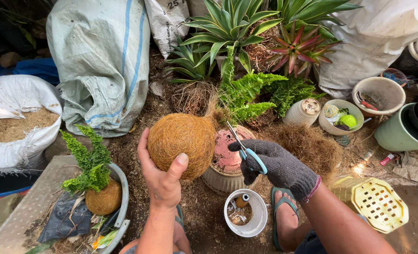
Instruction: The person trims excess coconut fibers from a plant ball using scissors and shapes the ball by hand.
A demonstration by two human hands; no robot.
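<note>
Up front, left hand [162, 181] cups the fibre ball [181, 143], fingers spread; gloved right hand [277, 165] grips scissors [247, 149].

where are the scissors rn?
Head view, centre-right: the scissors with blue handles are in the gloved right hand, blades angled up-left over the upturned pink pot, just right of the coir ball that the bare left hand grips.
</note>
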